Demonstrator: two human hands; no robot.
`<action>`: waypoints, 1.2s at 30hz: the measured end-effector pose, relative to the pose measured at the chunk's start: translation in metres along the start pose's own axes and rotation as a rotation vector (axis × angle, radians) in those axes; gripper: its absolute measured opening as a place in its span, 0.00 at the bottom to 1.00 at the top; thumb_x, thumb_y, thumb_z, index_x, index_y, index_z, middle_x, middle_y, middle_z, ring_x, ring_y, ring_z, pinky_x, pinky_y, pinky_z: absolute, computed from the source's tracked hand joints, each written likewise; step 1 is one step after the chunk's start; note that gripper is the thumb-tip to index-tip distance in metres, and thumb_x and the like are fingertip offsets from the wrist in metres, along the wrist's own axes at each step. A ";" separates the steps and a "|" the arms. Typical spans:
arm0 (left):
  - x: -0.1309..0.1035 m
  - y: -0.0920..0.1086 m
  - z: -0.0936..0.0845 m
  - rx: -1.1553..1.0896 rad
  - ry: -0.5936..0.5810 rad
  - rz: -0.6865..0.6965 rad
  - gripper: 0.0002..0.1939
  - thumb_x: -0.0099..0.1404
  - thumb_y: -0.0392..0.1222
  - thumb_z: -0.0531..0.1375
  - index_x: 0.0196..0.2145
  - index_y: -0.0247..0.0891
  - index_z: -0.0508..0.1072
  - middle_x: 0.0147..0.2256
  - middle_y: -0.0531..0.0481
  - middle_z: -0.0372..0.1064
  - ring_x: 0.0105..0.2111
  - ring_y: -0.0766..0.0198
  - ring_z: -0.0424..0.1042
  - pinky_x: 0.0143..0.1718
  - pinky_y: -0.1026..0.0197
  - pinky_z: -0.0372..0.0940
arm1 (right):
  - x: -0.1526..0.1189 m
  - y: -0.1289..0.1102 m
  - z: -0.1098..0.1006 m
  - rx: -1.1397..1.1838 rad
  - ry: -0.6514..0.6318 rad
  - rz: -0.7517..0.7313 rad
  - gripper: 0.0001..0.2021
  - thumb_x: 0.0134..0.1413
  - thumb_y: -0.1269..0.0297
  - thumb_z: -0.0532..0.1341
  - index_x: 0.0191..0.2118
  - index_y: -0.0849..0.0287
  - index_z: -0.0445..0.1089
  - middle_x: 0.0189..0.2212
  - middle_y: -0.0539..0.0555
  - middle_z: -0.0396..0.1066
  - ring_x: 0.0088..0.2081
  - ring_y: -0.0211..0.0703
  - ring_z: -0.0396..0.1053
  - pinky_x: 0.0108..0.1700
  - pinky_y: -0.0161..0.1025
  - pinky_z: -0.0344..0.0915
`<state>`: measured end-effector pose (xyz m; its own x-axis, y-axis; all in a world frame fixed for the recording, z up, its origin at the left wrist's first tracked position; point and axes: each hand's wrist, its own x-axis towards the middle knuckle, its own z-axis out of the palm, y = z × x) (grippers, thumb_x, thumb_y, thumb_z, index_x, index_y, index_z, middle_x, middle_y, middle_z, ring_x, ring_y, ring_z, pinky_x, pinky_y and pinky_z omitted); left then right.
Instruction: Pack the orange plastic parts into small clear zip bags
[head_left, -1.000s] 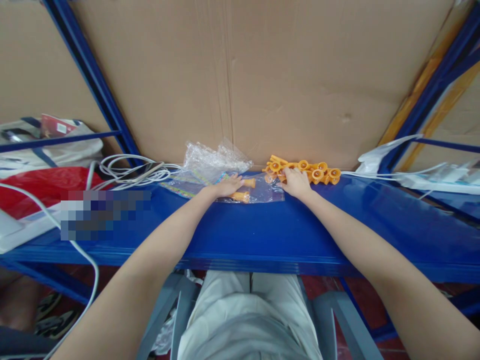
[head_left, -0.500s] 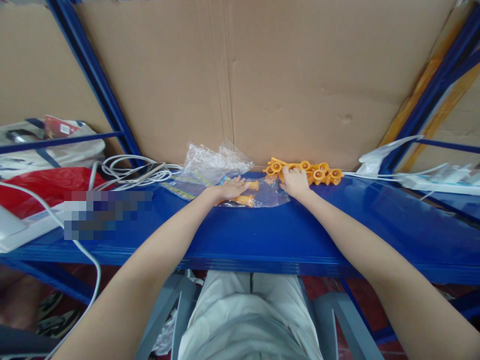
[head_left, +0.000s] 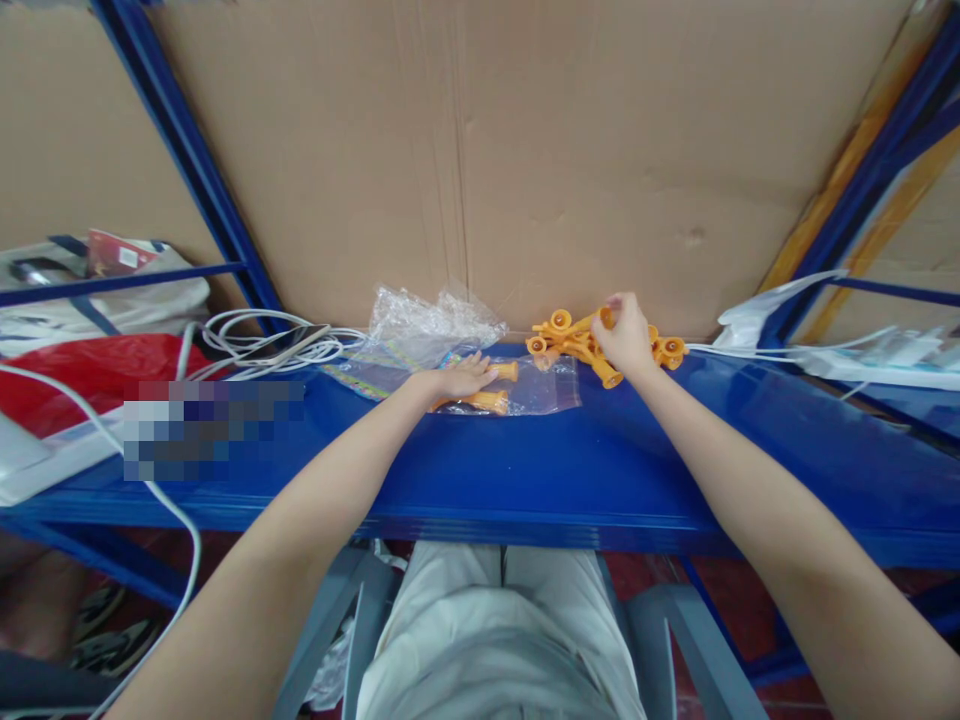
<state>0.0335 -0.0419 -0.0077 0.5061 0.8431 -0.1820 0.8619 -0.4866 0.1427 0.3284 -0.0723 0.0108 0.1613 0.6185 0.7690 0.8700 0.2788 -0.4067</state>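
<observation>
My left hand lies flat with fingers stretched on a clear plastic bag. Two orange horn-shaped pieces show in the bag, just beyond its fingertips. At the back of the blue table, my right hand is closed around one orange piece at the pile. Several more orange pieces lie around and under it, partly hidden by the hand. Behind my left hand are crumpled clear bags and a colourful patterned strip.
White cables are coiled at the left, beside a red bag and a cloth bag. Blue frame posts stand before cardboard. At the right are a white plastic bag and power strip.
My right hand has moved right and up from the bag's right end, and now grips an orange piece. Some pieces in the pile have shifted. My left hand has stayed put.
</observation>
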 end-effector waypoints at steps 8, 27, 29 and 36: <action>-0.007 0.009 -0.004 0.026 -0.025 -0.025 0.43 0.70 0.63 0.31 0.73 0.33 0.36 0.73 0.44 0.23 0.72 0.54 0.26 0.70 0.47 0.32 | 0.015 0.005 -0.015 0.143 0.160 -0.068 0.16 0.61 0.61 0.55 0.53 0.58 0.63 0.46 0.62 0.70 0.51 0.52 0.70 0.55 0.53 0.66; -0.004 0.004 -0.003 0.000 -0.024 0.003 0.43 0.71 0.64 0.34 0.73 0.33 0.38 0.73 0.44 0.25 0.72 0.53 0.27 0.70 0.49 0.32 | 0.018 -0.026 -0.041 0.502 -0.387 -0.050 0.24 0.44 0.68 0.72 0.49 0.56 0.69 0.37 0.55 0.73 0.41 0.49 0.74 0.46 0.53 0.75; -0.004 0.003 -0.004 0.001 -0.030 0.006 0.43 0.70 0.64 0.33 0.73 0.35 0.37 0.73 0.45 0.25 0.72 0.54 0.27 0.70 0.49 0.32 | 0.011 -0.031 -0.042 0.497 -0.475 -0.025 0.23 0.42 0.70 0.72 0.47 0.57 0.71 0.35 0.55 0.74 0.40 0.49 0.75 0.45 0.53 0.75; -0.010 0.011 -0.007 0.000 -0.038 -0.029 0.42 0.71 0.63 0.33 0.73 0.33 0.37 0.73 0.44 0.24 0.72 0.53 0.26 0.70 0.49 0.32 | -0.022 -0.023 -0.026 0.430 -0.575 0.123 0.21 0.42 0.71 0.70 0.45 0.57 0.69 0.34 0.54 0.75 0.38 0.47 0.76 0.42 0.48 0.76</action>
<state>0.0370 -0.0542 0.0023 0.4820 0.8474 -0.2228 0.8761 -0.4622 0.1372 0.3172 -0.1116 0.0165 -0.1272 0.9191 0.3729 0.5823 0.3736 -0.7221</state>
